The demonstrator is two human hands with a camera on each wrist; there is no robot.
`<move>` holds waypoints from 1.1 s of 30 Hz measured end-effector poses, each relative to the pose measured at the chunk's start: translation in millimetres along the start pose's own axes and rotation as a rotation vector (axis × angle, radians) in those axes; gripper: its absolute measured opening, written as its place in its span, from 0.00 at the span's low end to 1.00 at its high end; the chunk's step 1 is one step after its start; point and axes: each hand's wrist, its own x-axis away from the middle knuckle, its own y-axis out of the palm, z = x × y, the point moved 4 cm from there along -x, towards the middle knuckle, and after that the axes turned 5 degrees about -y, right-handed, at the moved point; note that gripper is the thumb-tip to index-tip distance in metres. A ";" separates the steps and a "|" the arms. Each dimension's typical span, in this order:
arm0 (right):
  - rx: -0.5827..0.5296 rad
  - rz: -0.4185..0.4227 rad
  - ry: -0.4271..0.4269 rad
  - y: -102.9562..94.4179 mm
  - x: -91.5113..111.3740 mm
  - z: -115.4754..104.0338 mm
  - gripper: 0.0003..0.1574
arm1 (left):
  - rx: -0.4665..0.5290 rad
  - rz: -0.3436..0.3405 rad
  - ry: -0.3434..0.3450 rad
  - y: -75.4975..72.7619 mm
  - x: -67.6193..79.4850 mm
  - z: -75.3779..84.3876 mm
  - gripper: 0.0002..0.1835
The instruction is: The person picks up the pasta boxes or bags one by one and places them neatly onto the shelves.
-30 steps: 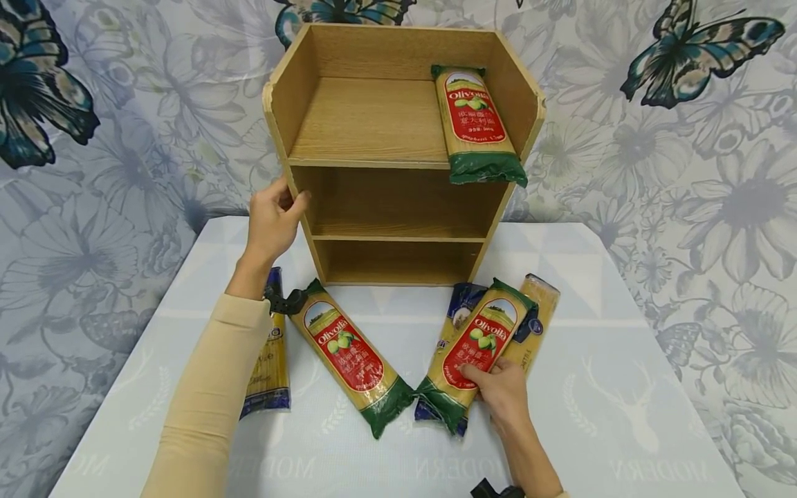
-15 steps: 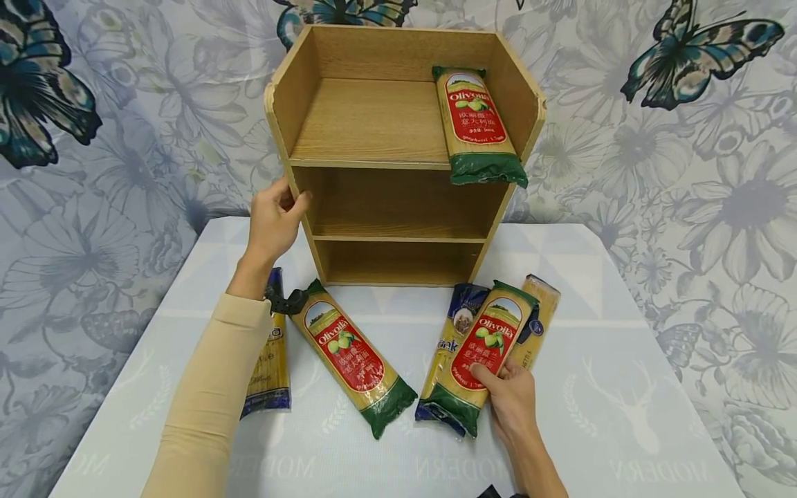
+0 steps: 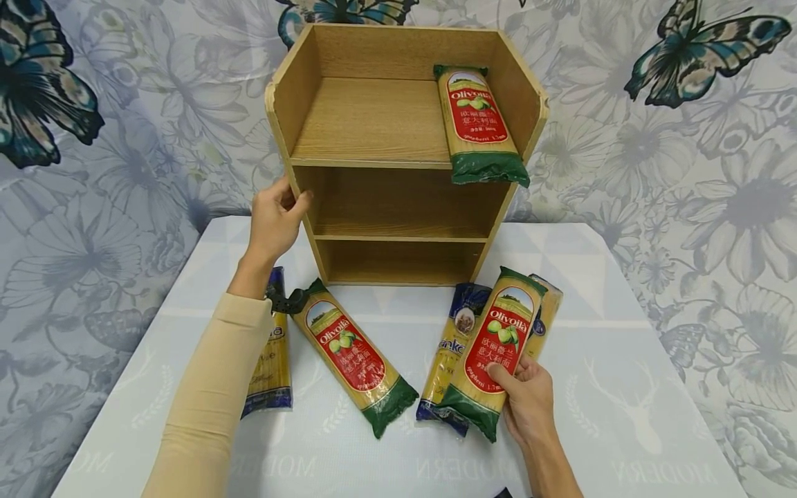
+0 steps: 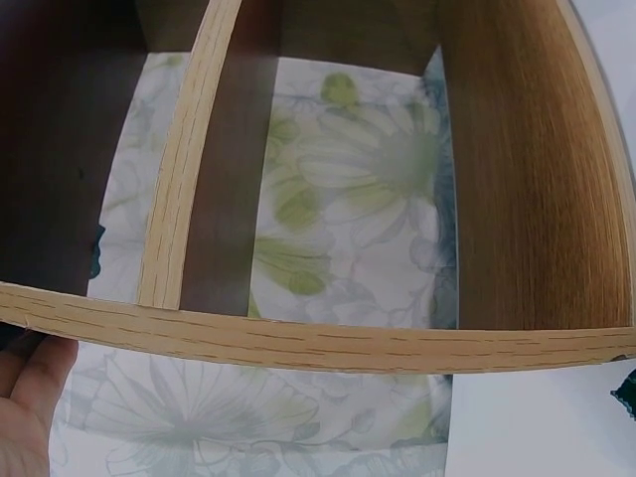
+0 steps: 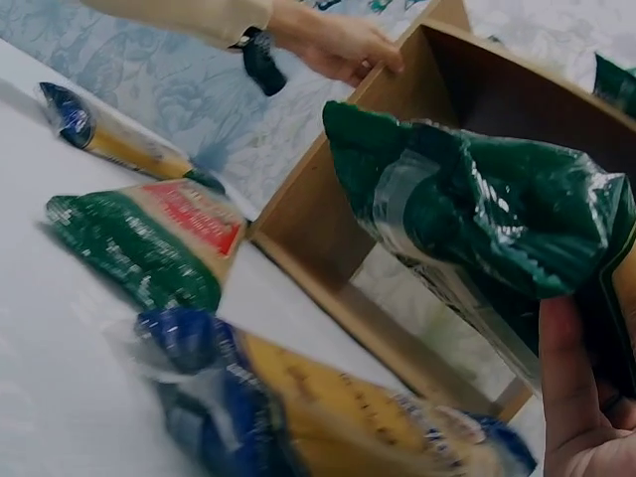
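My left hand (image 3: 274, 218) grips the left side edge of a small wooden shelf unit (image 3: 373, 164); its fingers show at the lower left of the left wrist view. Between thumb and fingers, my right hand (image 3: 529, 398) holds a packet of spaghetti (image 3: 503, 321) with green ends and a red label. In the right wrist view, the packet's green end (image 5: 477, 199) is raised over the table. Behind it in the head view lie a blue-ended pasta packet (image 3: 450, 346) and a yellow pasta packet (image 3: 549, 308), both partly covered.
A matching red-label packet (image 3: 476, 117) lies on the top shelf at the right, its end overhanging the edge. Another (image 3: 349, 342) lies slanted on the white table (image 3: 311, 456), beside a blue-ended packet (image 3: 270, 373) partly hidden by the left arm. A patterned cloth (image 3: 716, 228) hangs behind.
My right hand has moved right and slightly down with the spaghetti packet, which has turned more upright and uncovered more of the blue-ended packet. The left hand keeps its grip on the shelf.
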 end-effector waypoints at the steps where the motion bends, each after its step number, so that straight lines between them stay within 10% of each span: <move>1: -0.010 -0.010 -0.009 -0.4 0.6 -3.3 0.34 | 0.001 0.000 0.003 0.2 -1.3 -3.6 0.17; 10: -0.048 -0.106 -0.136 -5.6 4.2 -39.7 0.27 | 0.006 -0.001 0.005 0.6 -6.6 -22.8 0.17; 33: -0.111 -0.256 -0.326 -12.9 6.4 -123.4 0.23 | 0.001 -0.013 -0.007 -2.0 5.5 15.1 0.17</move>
